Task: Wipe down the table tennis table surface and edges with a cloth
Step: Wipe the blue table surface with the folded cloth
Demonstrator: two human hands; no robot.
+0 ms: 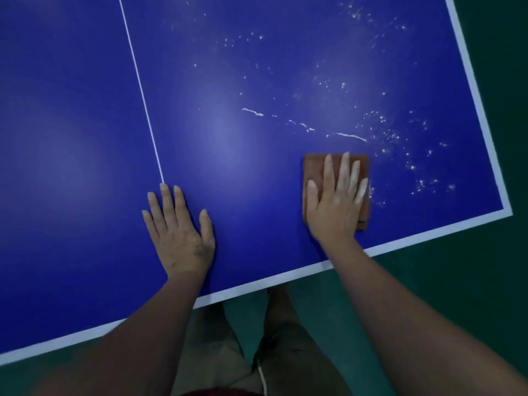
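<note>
The blue table tennis table (pixel 243 172) fills most of the view, with a white centre line (pixel 140 90) and a white border along its near and right edges. A folded brown cloth (pixel 314 170) lies flat near the table's right front corner. My right hand (pixel 335 201) presses on the cloth with straight, spread fingers. My left hand (pixel 180 227) rests flat on the bare surface at the near end of the centre line. White specks and streaks (pixel 351 135) are scattered over the right half, beyond and to the right of the cloth.
Dark green floor (pixel 471 281) surrounds the table at the front and right. My legs (pixel 257 338) stand close to the near edge. The table's corner (pixel 508 211) is to the right of the cloth.
</note>
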